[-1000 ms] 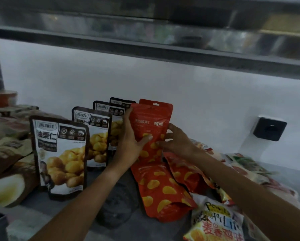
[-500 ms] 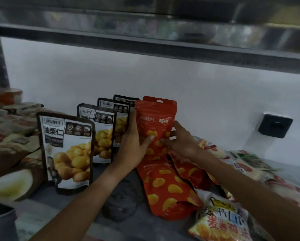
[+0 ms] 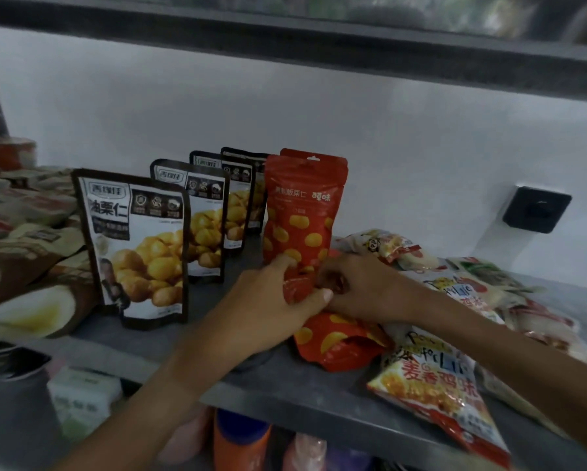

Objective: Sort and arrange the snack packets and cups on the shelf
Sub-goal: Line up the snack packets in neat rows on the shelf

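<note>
**Operator:** Fingers (image 3: pixel 287 263) of the left hand (image 3: pixel 268 300) are curling around the base of the upright red packet (image 3: pixel 302 212), thumb pressing its lower front. The right hand (image 3: pixel 356 287) is touching the same base from the other side; whether it is gripping or only steadying, I cannot tell.

**Inspector:** Where is that packet standing?

**Operator:** On the shelf (image 3: pixel 278 379), just beside the row of four black-and-white chestnut packets (image 3: pixel 139 246), which are standing upright one behind another. That row appears finished.

**Inspector:** What is remaining?

**Operator:** Judging by the layout, most of the work. Another red packet (image 3: pixel 339 345) is lying flat below the hands, and a heap of mixed snack bags (image 3: pixel 434 379) is lying unsorted at the right. Brown packets (image 3: pixel 24 266) at the left are lying in a loose pile. A cup (image 3: pixel 7 154) is sitting at far left, too blurred to assess.
</note>
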